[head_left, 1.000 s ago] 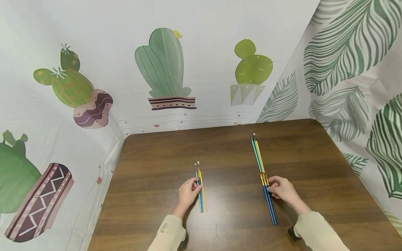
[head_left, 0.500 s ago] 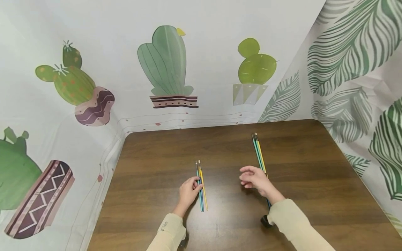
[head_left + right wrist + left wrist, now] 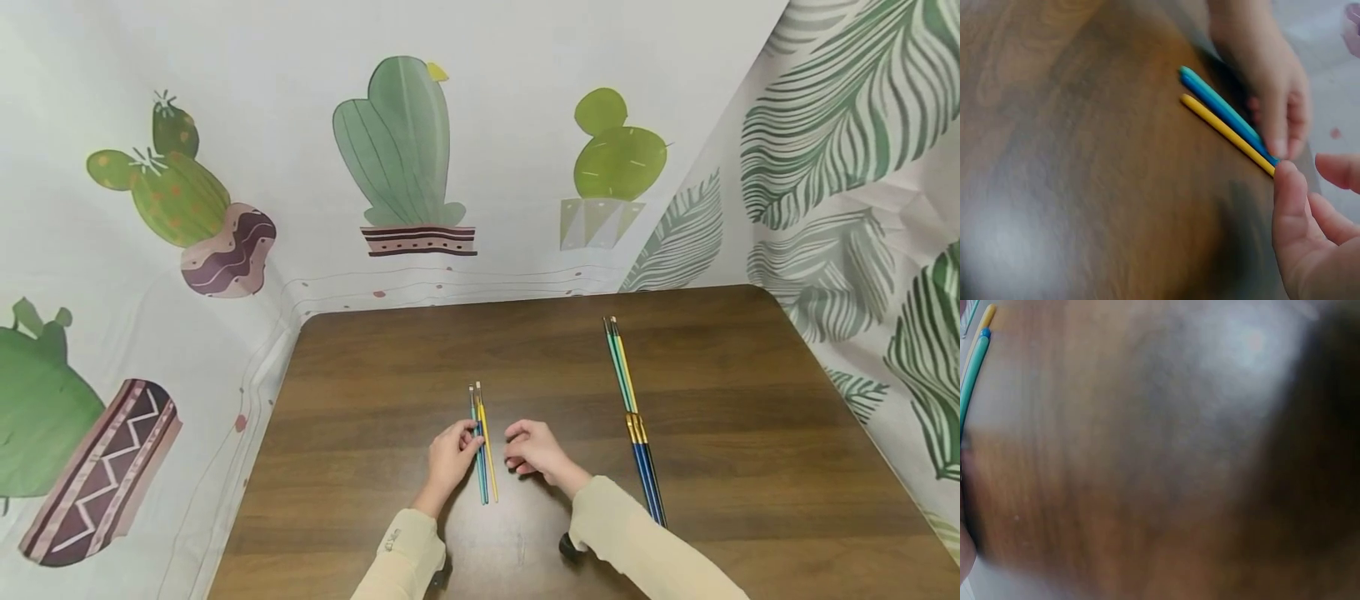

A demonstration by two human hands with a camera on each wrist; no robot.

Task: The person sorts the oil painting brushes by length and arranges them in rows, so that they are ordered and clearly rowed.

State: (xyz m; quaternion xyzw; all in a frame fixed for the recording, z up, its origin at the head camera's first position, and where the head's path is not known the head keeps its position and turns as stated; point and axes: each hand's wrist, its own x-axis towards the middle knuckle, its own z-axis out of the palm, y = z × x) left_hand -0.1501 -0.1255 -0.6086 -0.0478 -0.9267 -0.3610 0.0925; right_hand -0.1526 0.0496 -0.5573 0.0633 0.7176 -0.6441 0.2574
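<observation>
My left hand (image 3: 452, 458) holds a small bunch of thin paintbrushes by the middle, thumb and fingers at their handles. In the bunch are a teal brush (image 3: 480, 483), a dark blue one and a yellow paintbrush (image 3: 491, 471), which lies slightly splayed to the right. Just right of them hovers my right hand (image 3: 542, 450), fingers loosely bent and holding nothing. In the right wrist view its thumb (image 3: 1291, 194) is close to the yellow handle (image 3: 1229, 134); whether they touch I cannot tell. The left wrist view catches only a teal handle tip (image 3: 977, 359) and a yellow one.
Farther right on the brown wooden table (image 3: 375, 367), teal and yellow paintbrushes (image 3: 624, 367) lie in line with blue-handled paintbrushes (image 3: 648, 479) with gold ferrules. The right sleeve partly covers the blue handles' lower ends. A cactus-printed cloth (image 3: 510, 150) hangs behind.
My right hand has left the blue-handled paintbrushes and moved left across the table to beside the left bunch. My left hand has stayed on its paintbrushes.
</observation>
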